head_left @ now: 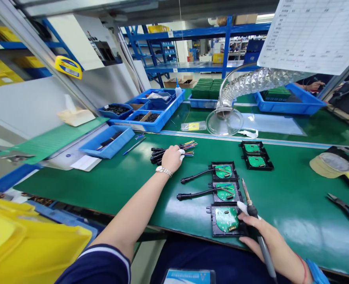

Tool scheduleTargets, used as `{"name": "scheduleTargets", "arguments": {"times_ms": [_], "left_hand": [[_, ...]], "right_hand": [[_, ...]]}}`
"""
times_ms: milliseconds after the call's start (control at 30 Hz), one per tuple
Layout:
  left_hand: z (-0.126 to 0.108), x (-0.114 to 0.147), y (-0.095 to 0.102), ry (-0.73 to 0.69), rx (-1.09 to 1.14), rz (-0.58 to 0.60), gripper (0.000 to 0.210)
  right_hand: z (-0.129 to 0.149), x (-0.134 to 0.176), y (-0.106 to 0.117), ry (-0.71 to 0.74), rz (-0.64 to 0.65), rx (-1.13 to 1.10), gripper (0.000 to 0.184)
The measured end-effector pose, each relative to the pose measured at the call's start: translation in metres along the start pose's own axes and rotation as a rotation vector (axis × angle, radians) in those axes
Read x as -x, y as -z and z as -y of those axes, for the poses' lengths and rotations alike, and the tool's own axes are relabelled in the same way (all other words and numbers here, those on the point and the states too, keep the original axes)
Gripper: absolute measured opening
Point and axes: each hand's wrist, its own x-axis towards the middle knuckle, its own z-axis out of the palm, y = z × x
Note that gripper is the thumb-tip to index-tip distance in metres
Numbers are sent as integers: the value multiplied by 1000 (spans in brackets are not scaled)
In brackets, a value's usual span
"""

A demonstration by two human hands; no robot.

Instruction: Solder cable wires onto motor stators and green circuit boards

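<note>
My left hand [172, 158] reaches over a bundle of black cables [157, 156] with coloured bare wire ends, its fingers curled closed on one or more of them. The fingertips are partly hidden. In my right hand [265, 232] is a soldering iron [252, 209], its tip pointing up and away. Fingers of that hand also touch the edge of the nearest black case [215, 232], which holds a green circuit board [226, 219]. Behind it, two more cases hold boards with black cables [195, 195] lying across them. White finger covers show on both hands.
Two further cased boards [256, 161] lie behind. A fume funnel [224, 121] hangs over the mat. Blue parts trays [153, 125] stand at the back left, with a smaller blue tray [93, 149] nearer. Pliers [344, 204] and a tape roll [331, 163] lie at right.
</note>
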Motion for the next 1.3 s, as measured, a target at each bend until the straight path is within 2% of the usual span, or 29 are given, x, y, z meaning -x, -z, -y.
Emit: {"name": "scheduleTargets", "arguments": {"times_ms": [67, 200, 333, 500, 600, 667, 733, 767, 900, 967, 1067, 1167, 1300], "left_hand": [[7, -6, 5, 14, 56, -4, 19], [26, -18, 27, 59, 204, -30, 20], [46, -34, 49, 158, 301, -177, 32], [66, -52, 79, 241, 358, -358, 36], [58, -47, 101, 223, 436, -520, 37], [37, -30, 110, 162, 444, -568, 34], [5, -2, 107, 130, 422, -491, 30], [-14, 16, 101, 103, 431, -403, 27], [-81, 89, 59, -32, 583, 63, 17], [-102, 113, 38, -24, 677, 200, 18], [-116, 127, 20, 13, 727, 300, 21], [-120, 125, 18, -9, 754, 398, 21], [-128, 124, 23, -37, 812, 486, 20]], "right_hand": [[0, -3, 0, -17, 0, 3, 52], [1, -9, 1, -38, -5, 16, 50], [1, -13, 1, -35, -10, 39, 49], [-1, -12, -2, -5, -12, 88, 46], [-2, -10, -4, 5, -16, 96, 45], [-1, -11, -4, 3, -17, 92, 45], [2, -11, -4, 0, -19, 80, 44], [3, -12, -3, -6, -19, 68, 43], [8, -12, -1, -48, -9, 4, 39], [9, -11, 0, -61, -3, -16, 39], [10, -8, 3, -60, 8, -23, 39], [14, -7, 10, -74, -5, -34, 41], [26, -19, 18, -129, -197, -92, 43]]}}
